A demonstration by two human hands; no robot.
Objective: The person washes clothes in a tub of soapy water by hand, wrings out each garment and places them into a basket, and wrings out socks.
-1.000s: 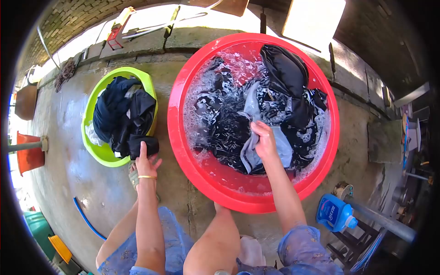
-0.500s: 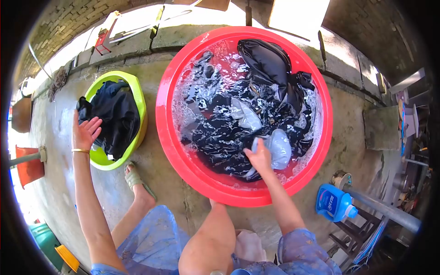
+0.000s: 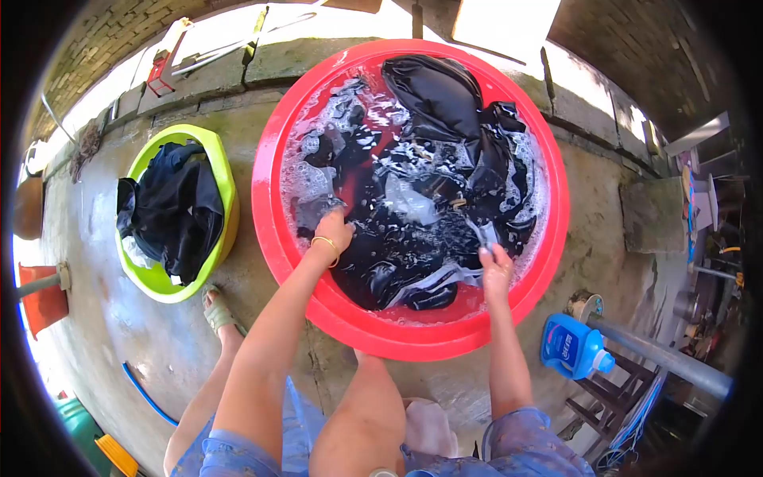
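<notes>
Damp concrete floor (image 3: 270,318) underfoot, w/ a brick wall (image 3: 103,60) at the far L. R hand (image 3: 496,266) is closed, fingertips pinching a bit of pale grey cloth (image 3: 483,233) just inside the near R part of the red tub (image 3: 270,191). Held bit is short; its long axis runs up from the fingers, tip pointing to the far side, slightly L. L hand (image 3: 335,230) is down at the wet laundry on the tub's L side, palm down, fingers partly curled; can't tell if it grips any. Yellow bangle (image 3: 327,245) on that wrist.

Btwn the hands, a grey-edged dark garment (image 3: 433,290) lies low in the water, its light band slanting from near L up to the R hand. More black clothes and suds around it, w/ a puffed black piece (image 3: 437,91) at the far rim.

Well L of the tub, a yellow-green basin (image 3: 218,151) holds dark clothes (image 3: 179,203). Sandaled foot (image 3: 218,312) nr it. Blue bottle (image 3: 566,346) to the R, beside a metal pipe (image 3: 668,362). Blue hose (image 3: 147,395) on the floor, near L.
</notes>
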